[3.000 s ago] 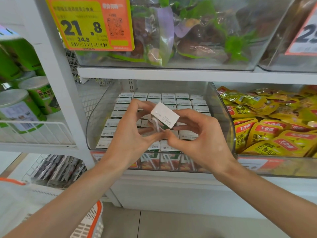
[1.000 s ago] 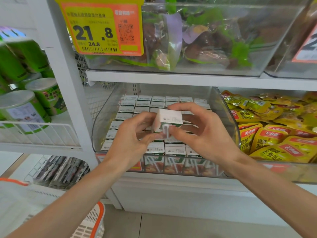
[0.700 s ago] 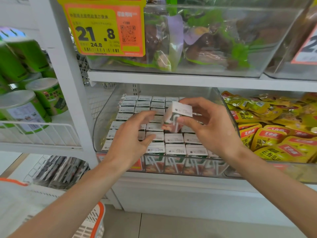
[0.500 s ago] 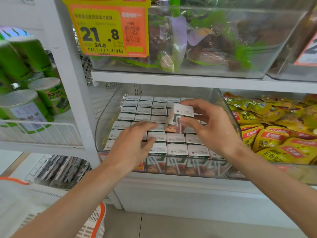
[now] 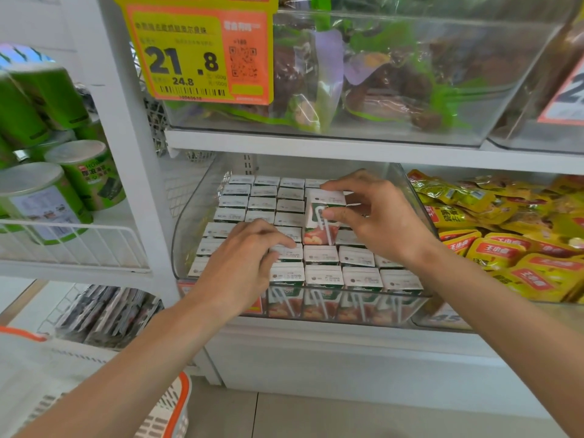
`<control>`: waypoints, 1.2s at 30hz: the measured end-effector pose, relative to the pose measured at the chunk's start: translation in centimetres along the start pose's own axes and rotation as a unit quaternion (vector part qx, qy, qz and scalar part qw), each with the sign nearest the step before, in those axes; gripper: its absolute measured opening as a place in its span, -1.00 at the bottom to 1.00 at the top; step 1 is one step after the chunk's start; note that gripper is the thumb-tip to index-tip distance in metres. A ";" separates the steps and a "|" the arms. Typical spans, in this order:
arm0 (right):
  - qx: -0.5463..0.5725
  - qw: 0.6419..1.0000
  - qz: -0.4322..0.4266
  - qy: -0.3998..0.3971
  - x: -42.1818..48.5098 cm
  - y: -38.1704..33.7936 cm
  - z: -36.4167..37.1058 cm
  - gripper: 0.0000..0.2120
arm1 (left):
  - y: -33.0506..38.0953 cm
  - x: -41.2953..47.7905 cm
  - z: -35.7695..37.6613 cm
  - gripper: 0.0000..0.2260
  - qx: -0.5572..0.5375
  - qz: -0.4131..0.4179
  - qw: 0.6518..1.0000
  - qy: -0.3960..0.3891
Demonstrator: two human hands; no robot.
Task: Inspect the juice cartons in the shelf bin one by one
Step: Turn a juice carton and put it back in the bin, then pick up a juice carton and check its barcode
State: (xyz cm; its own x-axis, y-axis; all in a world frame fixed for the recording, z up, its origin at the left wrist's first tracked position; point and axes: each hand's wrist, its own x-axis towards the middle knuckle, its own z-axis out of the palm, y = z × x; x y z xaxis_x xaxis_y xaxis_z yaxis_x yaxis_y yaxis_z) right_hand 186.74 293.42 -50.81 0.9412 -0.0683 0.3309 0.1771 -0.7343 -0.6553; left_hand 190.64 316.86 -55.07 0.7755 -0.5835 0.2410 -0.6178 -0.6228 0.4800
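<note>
A clear plastic shelf bin [image 5: 189, 216] holds several rows of small juice cartons [image 5: 324, 275] with white tops and green-and-red sides. My right hand [image 5: 376, 216] grips one carton [image 5: 322, 216] upright, thumb on its front and fingers over its top; it stands partly down in a gap in the rows, its upper half above its neighbours. My left hand [image 5: 243, 263] lies palm down on the cartons at the bin's front left, fingertips on one carton's top [image 5: 289, 251]. Whether it grips that carton I cannot tell.
Yellow snack packets [image 5: 505, 245] fill the bin to the right. Green tins [image 5: 47, 197] stand on a wire shelf at left. Above is a bin of bagged food [image 5: 363, 80] with a yellow price tag [image 5: 196, 55]. A white-and-orange basket [image 5: 170, 409] sits at lower left.
My right hand took the carton from both hands and lowered it into the rows. My left hand let go and dropped onto the front-left cartons.
</note>
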 end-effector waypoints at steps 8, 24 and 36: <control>-0.032 0.998 0.006 -0.055 0.4 0.8 0.2 -0.65 | 0.3 0.0 0.1 -0.68 0.025 0.005 1.000 -0.015; -0.193 0.971 -0.013 -0.137 -0.4 2.3 -0.8 -0.70 | 0.7 -0.1 0.1 -0.69 0.024 0.000 1.000 0.008; -0.304 0.931 0.016 -0.200 0.7 2.0 -2.1 -0.64 | 1.0 -0.2 0.3 -0.69 0.009 -0.013 1.000 0.012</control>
State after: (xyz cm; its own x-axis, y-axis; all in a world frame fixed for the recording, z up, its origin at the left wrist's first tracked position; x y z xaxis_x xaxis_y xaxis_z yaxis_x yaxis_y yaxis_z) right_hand 187.11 290.48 -50.51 0.9966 0.0709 -0.0413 0.0658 -0.9912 -0.1151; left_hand 189.87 316.18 -54.92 0.7945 -0.5538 0.2493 -0.5990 -0.6468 0.4720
